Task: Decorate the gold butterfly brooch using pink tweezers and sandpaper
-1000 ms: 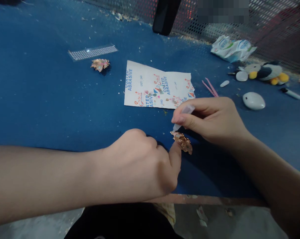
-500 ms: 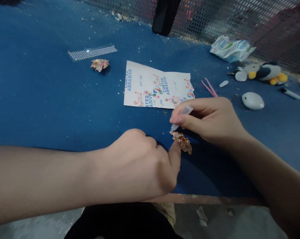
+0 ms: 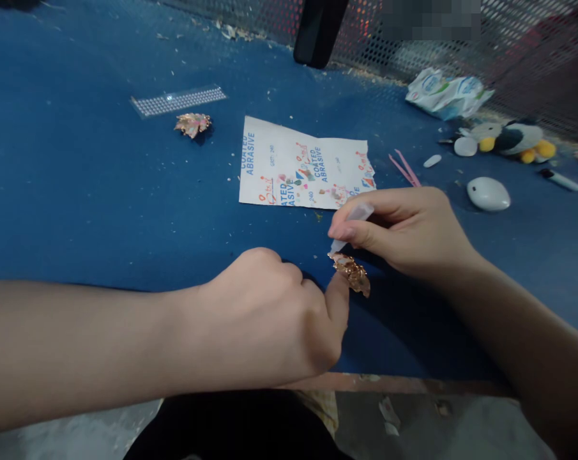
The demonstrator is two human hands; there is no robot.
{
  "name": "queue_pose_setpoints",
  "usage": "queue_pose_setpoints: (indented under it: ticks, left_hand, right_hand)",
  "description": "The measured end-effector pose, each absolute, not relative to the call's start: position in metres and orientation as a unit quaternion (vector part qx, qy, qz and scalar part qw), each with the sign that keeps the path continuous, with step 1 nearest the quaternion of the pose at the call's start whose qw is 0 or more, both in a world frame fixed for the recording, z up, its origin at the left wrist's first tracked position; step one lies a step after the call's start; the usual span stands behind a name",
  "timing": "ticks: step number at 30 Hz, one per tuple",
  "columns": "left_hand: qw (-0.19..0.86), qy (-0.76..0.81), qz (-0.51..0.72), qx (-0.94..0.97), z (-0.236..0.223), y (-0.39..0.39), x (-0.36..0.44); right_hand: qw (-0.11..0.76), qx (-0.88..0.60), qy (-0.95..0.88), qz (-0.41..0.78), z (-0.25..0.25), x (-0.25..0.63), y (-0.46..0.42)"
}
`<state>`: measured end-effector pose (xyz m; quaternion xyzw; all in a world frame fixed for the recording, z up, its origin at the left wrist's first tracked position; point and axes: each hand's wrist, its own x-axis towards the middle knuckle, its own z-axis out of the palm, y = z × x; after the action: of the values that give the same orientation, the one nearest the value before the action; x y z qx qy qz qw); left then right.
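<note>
2 bare forearms [image 3: 101, 345], bare left hand [image 3: 274, 313], bare right hand [image 3: 408, 230]; black clothing [image 3: 235, 428].

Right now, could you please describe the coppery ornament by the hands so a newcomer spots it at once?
On the blue table, look between the white paper and near edge. There, the left hand touches a jagged coppery ornament. Unlike its lookalike by the bead strip, it sits at the tip of a tube in the right hand.

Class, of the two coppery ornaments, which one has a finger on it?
The near ornament, at the left hand's fingertip and under the tip of the tube; the far ornament lies untouched beside the dotted strip.
</note>
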<state>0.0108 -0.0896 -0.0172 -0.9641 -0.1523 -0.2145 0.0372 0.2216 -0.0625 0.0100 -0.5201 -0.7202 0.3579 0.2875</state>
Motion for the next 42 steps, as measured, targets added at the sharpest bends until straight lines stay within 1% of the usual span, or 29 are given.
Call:
queue_pose_setpoints:
  ticks: [11,30,42]
  left_hand:
    - [0.051,-0.163,-0.204,-0.964,-0.0184,-0.0918,0.0115]
    - [0.044,-0.16,-0.193,-0.967,-0.017,-0.0905,0.0106]
    - [0.044,-0.163,-0.207,-0.964,-0.0196,-0.0913,0.0113]
  right_hand:
    - [0.287,-0.514,-0.721,0.365,0.0116,0.2219,-0.062]
    - [0.285,-0.513,-0.729,0.351,0.0114,0.2218,-0.0628]
    - [0.292,-0.507,-0.72,0.372,0.009,0.2226,-0.0608]
